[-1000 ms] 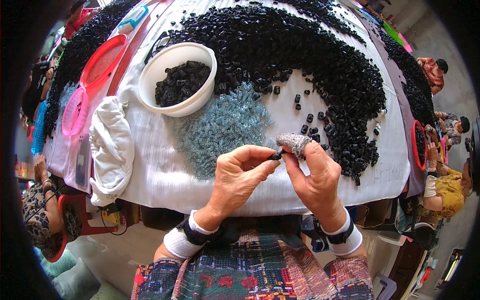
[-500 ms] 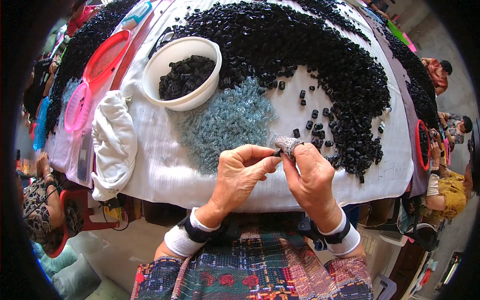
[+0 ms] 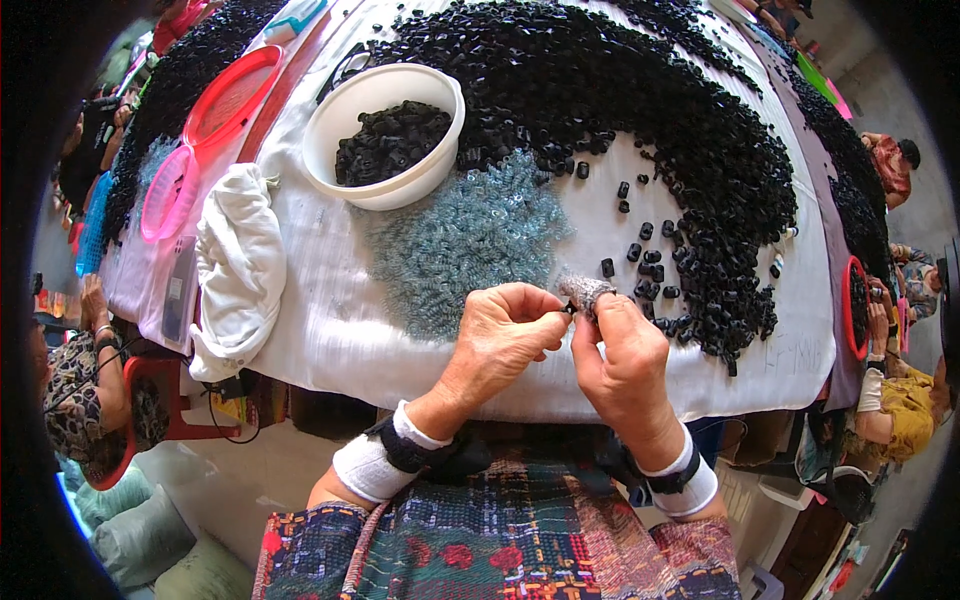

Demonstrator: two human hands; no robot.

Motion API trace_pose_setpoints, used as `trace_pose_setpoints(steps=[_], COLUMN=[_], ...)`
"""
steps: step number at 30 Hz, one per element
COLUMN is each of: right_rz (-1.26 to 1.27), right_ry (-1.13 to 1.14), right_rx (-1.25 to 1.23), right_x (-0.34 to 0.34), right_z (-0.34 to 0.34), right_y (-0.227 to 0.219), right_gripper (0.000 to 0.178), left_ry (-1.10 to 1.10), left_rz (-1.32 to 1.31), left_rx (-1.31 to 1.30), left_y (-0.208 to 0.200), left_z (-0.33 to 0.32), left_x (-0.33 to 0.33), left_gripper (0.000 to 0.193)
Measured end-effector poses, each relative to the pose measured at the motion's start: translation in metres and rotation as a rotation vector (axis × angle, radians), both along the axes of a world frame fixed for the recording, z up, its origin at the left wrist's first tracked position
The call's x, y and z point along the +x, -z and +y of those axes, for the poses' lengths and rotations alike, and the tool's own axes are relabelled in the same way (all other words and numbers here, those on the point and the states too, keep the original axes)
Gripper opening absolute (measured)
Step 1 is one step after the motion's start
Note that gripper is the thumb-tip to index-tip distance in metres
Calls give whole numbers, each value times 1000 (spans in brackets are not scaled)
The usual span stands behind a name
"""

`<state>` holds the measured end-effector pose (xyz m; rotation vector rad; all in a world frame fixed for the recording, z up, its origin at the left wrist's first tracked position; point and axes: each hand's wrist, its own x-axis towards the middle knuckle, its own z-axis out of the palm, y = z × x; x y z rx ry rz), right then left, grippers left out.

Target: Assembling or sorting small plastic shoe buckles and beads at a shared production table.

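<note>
Over the front of the white-covered table my two hands meet. My left hand (image 3: 510, 330) pinches a small black plastic piece (image 3: 570, 307) between thumb and forefinger. My right hand (image 3: 625, 345) is closed at the same piece, its fingers mostly hiding what is in them. A grey wrapping (image 3: 585, 290) covers its forefinger. Just beyond my left hand lies a pile of small bluish coils (image 3: 470, 250) resembling springs. Several loose black plastic pieces (image 3: 650, 257) lie past my right hand, beside a large black heap (image 3: 700, 150) of the same kind.
A white bowl (image 3: 440, 165) of black pieces stands at the back left. Left of it lie a bundled white cloth (image 3: 240, 265), a phone-like slab (image 3: 178, 290), a pink basket (image 3: 150, 228) and a red tray (image 3: 200, 130). Other people sit at both sides.
The view has shifted slightly, so the table's things appear a little further right. My hands stay together on the small black piece, the left one turned slightly.
</note>
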<state>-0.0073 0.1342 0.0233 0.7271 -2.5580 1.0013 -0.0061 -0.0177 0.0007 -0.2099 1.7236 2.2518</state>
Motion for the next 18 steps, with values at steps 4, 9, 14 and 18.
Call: trace_pose_setpoints(steps=[4, 9, 14, 18], right_rz=[-77, -24, 66, 79], right_ry=[-66, -30, -39, -7], right_rx=[-139, -94, -55, -35], right_x=[-5, -7, -1, 2], right_z=[5, 3, -4, -6], right_y=[-9, 2, 11, 13], right_gripper=[36, 46, 37, 30], left_ry=[-1, -19, 9, 34], left_rz=[-34, -89, -70, -70], left_rx=[76, 204, 221, 172], left_y=[-1, -1, 2, 4], left_z=[-4, -3, -4, -5], left_x=[-2, -4, -4, -3], left_gripper=[13, 11, 10, 10])
